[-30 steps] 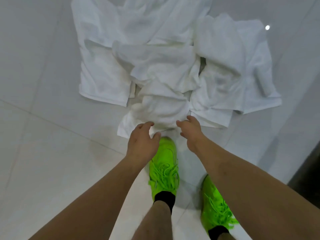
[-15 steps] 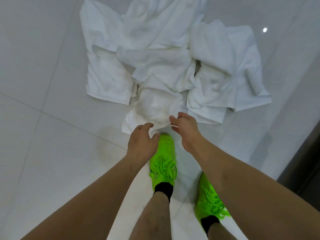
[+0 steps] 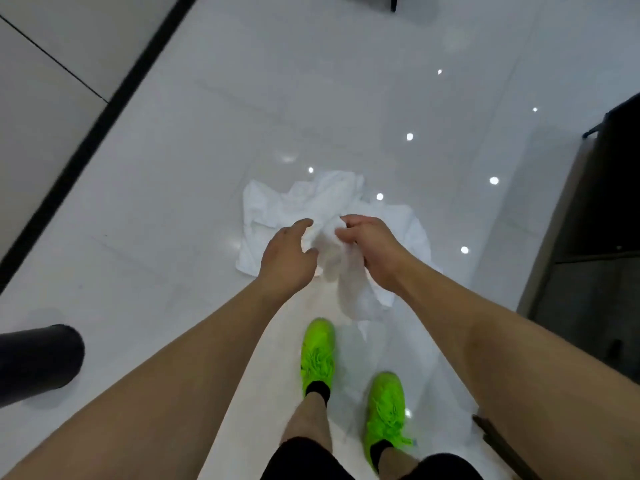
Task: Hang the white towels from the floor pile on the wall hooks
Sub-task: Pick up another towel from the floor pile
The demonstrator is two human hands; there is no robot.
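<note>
White towel (image 3: pixel 346 271), bunched, pinched in the curled fingers of the right hand (image 3: pixel 372 247) and hanging down from it, tail draped toward the shoes. Left hand (image 3: pixel 287 258) just beside, fingers spread and relaxed, thumb and fingertips brushing the cloth's near side, clamped on nothing. Both held above the pile (image 3: pixel 273 209), crumpled on the glossy pale floor (image 3: pixel 173 202) toward its middle, partly hidden behind the hands. Neon green shoes (image 3: pixel 318 355) with black socks planted on the floor nearer the lower edge, left one ahead of the right, bare legs and black shorts above. Along the floor's left edge, a dark strip (image 3: pixel 97 126) under a pale tiled wall (image 3: pixel 41 81). At the right edge, a dark cabinet (image 3: pixel 602 209). Dark rounded shape (image 3: pixel 38 362) at the lower left, blurred, not identifiable. Bright ceiling-light spots mirrored across the tiles. Wall hooks outside the view.
</note>
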